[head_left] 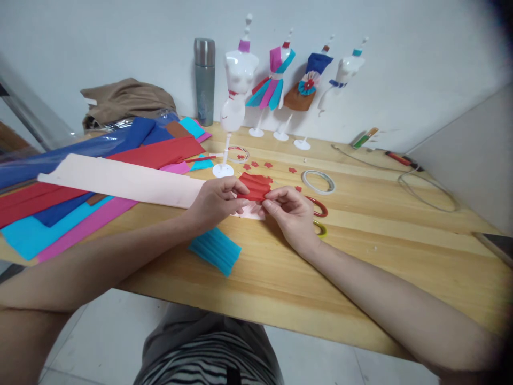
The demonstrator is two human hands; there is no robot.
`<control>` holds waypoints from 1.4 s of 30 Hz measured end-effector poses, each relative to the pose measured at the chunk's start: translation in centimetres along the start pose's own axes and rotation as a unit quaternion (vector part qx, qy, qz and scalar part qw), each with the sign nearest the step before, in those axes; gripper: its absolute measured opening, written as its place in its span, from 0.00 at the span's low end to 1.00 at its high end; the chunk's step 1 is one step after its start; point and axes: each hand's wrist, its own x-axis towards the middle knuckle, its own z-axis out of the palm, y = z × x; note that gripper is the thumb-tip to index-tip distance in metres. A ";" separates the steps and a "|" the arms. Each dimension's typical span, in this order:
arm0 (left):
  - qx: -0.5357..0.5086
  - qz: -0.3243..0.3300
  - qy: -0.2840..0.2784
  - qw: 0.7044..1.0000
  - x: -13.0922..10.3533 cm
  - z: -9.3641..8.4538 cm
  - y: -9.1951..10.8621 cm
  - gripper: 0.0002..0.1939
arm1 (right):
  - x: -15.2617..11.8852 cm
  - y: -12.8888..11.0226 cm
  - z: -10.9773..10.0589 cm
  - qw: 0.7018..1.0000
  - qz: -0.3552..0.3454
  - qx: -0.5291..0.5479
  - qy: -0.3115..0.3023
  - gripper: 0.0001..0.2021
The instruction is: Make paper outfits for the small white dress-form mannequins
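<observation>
The left hand (214, 202) pinches the left side of a small, red, crinkled paper piece (255, 185) over the pale wooden tabletop (360, 267); the right hand (292, 218) pinches its lower right corner.

I count 4 mini mannequins (241, 67), 4 round bases (223, 171), 1 flask (204, 85), 1 L hand (214, 203), 1 R hand (294, 216) w/ 1 red pc (255, 186) betw. them, 1 turq. pc (217, 251) lying apart, min. 5 loose red flowers (268, 164), 1 white roll (332, 186), 2 hoops (324, 209) (1 red, 1 yel.), 1 cable (371, 167). Piled strips (120, 179) overlap, so exact no. unclear.
</observation>
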 end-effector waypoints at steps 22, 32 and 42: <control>0.161 0.097 0.030 0.982 -0.2 -0.2 -0.3 0.05 | -0.1 0.0 0.1 1.000 0.000 -0.028 0.003 0.05; 0.148 0.095 0.024 0.984 -0.2 -0.2 -0.6 0.02 | -0.1 -0.2 0.2 1.000 -0.001 -0.024 0.019 0.06; 0.098 0.082 0.041 0.991 -0.2 0.1 -1.3 0.02 | 0.0 -0.1 0.1 0.999 0.017 -0.032 0.030 0.08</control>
